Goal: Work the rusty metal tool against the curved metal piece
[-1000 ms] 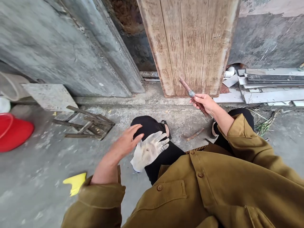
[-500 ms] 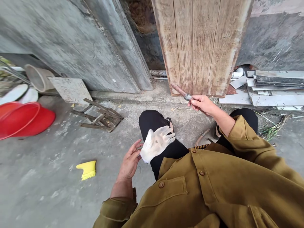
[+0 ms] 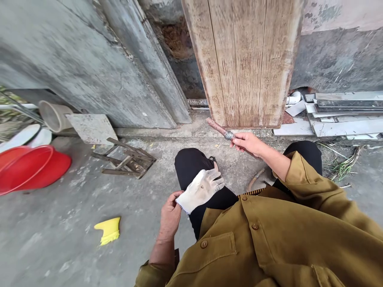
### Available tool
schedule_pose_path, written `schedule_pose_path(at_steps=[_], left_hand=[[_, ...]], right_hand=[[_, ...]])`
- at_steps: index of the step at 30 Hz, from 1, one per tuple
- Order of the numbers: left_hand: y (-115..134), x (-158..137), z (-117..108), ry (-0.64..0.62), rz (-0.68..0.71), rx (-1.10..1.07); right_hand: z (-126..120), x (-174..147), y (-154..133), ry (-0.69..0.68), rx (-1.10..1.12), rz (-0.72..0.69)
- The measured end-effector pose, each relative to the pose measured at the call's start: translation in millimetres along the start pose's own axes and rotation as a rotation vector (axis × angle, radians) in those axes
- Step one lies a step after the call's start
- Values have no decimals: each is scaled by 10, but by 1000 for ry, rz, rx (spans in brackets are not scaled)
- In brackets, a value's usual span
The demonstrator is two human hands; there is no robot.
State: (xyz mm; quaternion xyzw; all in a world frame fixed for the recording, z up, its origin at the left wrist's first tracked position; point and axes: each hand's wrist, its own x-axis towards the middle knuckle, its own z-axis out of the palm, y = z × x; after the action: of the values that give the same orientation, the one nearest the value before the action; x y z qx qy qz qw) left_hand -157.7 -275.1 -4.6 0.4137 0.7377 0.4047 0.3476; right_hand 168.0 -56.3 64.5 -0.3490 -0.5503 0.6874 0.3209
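A white work glove [image 3: 199, 191] lies across my left thigh, its fingers pointing right. My left hand [image 3: 171, 213] has its thumb and fingers closed on the glove's cuff. Out in front, my right hand [image 3: 247, 143] grips a brown stick [image 3: 218, 127] with a band of wire wound round it; its far end points up and left toward the plank panel. Part of the stick is hidden in my palm. On the ground between my legs lies another short curved stick [image 3: 254, 179], partly covered by my clothing.
A wooden plank panel [image 3: 239, 71] leans at the wall ahead. To the left are an overturned wooden stool [image 3: 127, 159], a red bucket [image 3: 32, 171] and a yellow glove-like piece [image 3: 108, 230]. Stacked boards [image 3: 347, 113] and plant stalks [image 3: 347, 161] lie at right.
My left hand, earlier loosely open beside the glove, has closed on its cuff. The glove now lies flatter. The stick stays in my right hand, and the view has shifted slightly.
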Motion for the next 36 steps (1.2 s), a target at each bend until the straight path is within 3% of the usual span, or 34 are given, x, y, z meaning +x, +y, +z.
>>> schedule_pose_path(at_steps=[1,4,8,11,14,17,20,22,24,26,28,32,34,36], left_hand=[[149,55,54,38,-6,48],[705,312,368,133,161,254],[1351,704,1112,15,313,321],[1571,898,1665,-111,387,244],[1625,1029,2014,-158,388,89],[1627,1130,2151,-184,295,-31],[1628,1131,2146,-224,264,-49],[1623,1044,2103,-174,410,21],[1598,905,2059,-73,671,152],[1540,769,2043,-165,784,288],[1443,688,2062,-232,704,390],[1187,761,2153,-331,373,400],[1089,894,2191,-455,180,234],[1046,1060,2216,-581,-1,-108]], right_hand=[[24,2,13,2,24,1],[70,30,73,42,50,1],[49,114,197,156,39,-18],[-24,169,285,191,-23,-43],[-112,189,337,249,-90,-57],[-181,190,360,300,-157,-60],[-215,196,392,343,-236,-58],[-221,211,426,370,-260,-45],[-217,232,465,378,-266,-28],[-205,255,498,380,-303,-19],[-187,273,522,387,-394,-15],[-112,273,583,368,-597,39],[-50,257,631,338,-647,55],[18,242,681,315,-652,48]])
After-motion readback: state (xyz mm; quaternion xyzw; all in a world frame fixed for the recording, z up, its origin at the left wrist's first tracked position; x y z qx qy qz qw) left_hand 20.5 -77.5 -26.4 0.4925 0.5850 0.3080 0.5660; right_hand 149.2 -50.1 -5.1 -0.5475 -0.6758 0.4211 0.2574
